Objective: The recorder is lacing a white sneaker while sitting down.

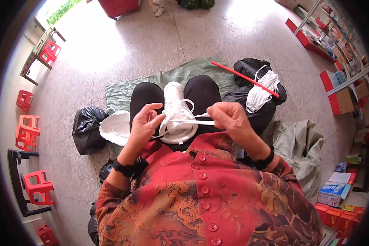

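A white shoe (173, 91) rests on my lap between my black-clad knees, its toe away from me and its opening toward me. A white shoelace (192, 122) runs through its upper and makes a loose loop above it. My right hand (229, 119) is closed, pinching the lace and holding it taut to the right of the shoe. On the shoe's left side is my left hand (145, 121), thumb and forefinger apart. A strand of lace runs under its palm, and its other fingers seem curled on it, partly hidden.
A bundle of white laces (262, 91) and a red stick (245, 78) lie on black bags (252, 65) at right. Another white shoe-like piece (115, 126) leans by a black bag (88, 130) at left. A green sheet (123, 96) covers floor ahead; red stools (39, 186) line the left wall.
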### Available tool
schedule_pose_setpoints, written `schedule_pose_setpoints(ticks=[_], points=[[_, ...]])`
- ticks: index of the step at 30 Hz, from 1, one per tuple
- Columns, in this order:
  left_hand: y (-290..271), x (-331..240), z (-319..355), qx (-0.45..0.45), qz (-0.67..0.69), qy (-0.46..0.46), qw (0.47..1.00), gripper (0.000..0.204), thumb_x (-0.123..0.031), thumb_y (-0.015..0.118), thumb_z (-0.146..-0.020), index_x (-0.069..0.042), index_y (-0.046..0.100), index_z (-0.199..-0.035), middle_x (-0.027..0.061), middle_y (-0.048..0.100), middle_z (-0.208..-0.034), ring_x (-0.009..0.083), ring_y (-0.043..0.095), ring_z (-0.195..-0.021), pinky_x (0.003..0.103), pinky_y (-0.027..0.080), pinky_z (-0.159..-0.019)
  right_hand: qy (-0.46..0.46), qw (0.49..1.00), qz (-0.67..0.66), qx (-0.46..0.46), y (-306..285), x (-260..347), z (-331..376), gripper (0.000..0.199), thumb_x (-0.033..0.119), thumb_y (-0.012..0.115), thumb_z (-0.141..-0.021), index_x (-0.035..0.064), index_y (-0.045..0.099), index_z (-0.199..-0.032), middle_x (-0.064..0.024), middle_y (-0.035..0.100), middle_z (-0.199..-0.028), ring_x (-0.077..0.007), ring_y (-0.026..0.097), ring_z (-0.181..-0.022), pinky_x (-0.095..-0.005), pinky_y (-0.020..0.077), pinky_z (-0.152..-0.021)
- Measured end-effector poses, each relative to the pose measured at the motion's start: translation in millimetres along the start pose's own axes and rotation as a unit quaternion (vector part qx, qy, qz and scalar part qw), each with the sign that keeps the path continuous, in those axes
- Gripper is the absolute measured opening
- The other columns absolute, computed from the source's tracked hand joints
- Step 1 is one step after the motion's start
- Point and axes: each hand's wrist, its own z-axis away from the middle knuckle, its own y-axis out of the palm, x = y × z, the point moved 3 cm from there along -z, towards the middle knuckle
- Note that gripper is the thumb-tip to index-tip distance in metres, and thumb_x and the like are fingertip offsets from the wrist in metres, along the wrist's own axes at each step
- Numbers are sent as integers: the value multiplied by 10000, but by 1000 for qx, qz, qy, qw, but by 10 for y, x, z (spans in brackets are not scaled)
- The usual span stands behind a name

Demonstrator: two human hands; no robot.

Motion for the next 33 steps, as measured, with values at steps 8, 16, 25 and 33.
schedule_pose_setpoints(ticks=[8, 16, 25, 33], points=[[193, -58, -297, -3, -305, 142, 942, 188, -129, 789, -736, -36, 677, -854, 34, 504, -859, 109, 453, -619, 271, 416, -569, -6, 1000, 24, 8, -44, -173, -17, 388, 253, 563, -984, 78, 473, -649, 75, 405, -568, -2, 335, -526, -205, 252, -451], [122, 69, -318, 44, -290, 35, 955, 297, -236, 715, -841, 25, 626, -731, 74, 555, -782, 135, 530, -662, 303, 448, -587, -15, 1000, 14, -1, -88, -210, -1, 389, 245, 558, -986, 79, 470, -645, 78, 387, -578, -5, 320, -533, -208, 238, -454], [132, 85, -287, 61, -302, -78, 948, 296, -242, 691, -848, 20, 615, -733, 55, 575, -653, 103, 526, -585, 292, 445, -517, -97, 980, 153, -88, -467, 134, 311, 358, 86, 584, -932, 23, 425, -618, 29, 300, -574, -62, 273, -552, -292, 235, -468], [93, 233, -373, 8, -249, 41, 968, 141, -104, 636, -827, 24, 613, -882, 74, 629, -789, 91, 555, -718, 278, 469, -623, -71, 965, 197, -156, -863, 234, 523, 276, 67, 581, -928, -7, 517, -670, 41, 428, -607, -48, 356, -571, -249, 296, -505]])
